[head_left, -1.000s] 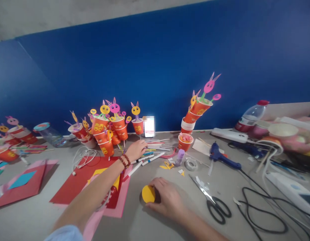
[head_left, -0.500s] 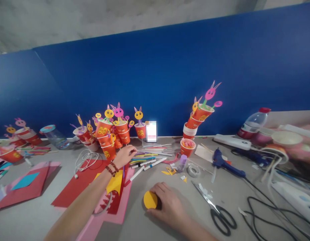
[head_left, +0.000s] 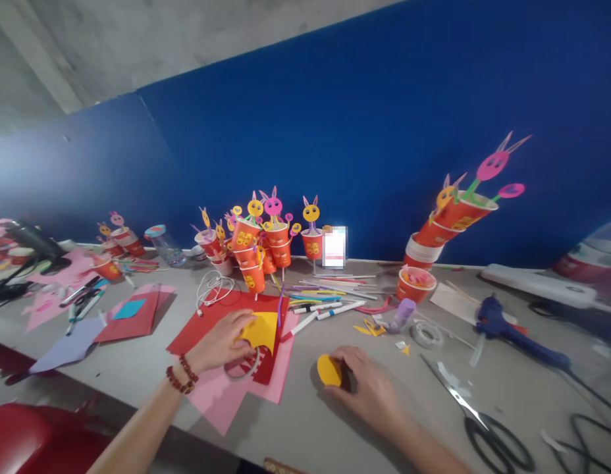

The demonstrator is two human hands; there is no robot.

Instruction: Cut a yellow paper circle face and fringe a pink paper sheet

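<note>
My right hand [head_left: 367, 385] grips a round yellow paper disc [head_left: 329, 370] by its right edge, thumb below and fingers above, just over the grey table. At the left edge of a yellow paper sheet [head_left: 265, 329] with a curved cut-out is my left hand [head_left: 224, 342], its fingers closed on the paper; the fingertips are partly hidden. Beneath lie red sheets [head_left: 199, 329], a pink sheet [head_left: 221, 408] and a roll of tape [head_left: 242, 367]. Black-handled scissors [head_left: 463, 398] lie open to the right of my right hand.
Red paper cups with rabbit-faced figures [head_left: 249, 243] stand along the blue partition [head_left: 335, 131]. Markers [head_left: 340, 311] and coloured sticks lie mid-table. A blue glue gun [head_left: 513, 336], white tape [head_left: 426, 334] and a purple glue stick [head_left: 403, 315] are on the right. A red stool [head_left: 29, 438] shows lower left.
My left hand has drawn back from near the cups and sticks to the yellow sheet. My right hand still holds the disc, now tilted. The view has turned left.
</note>
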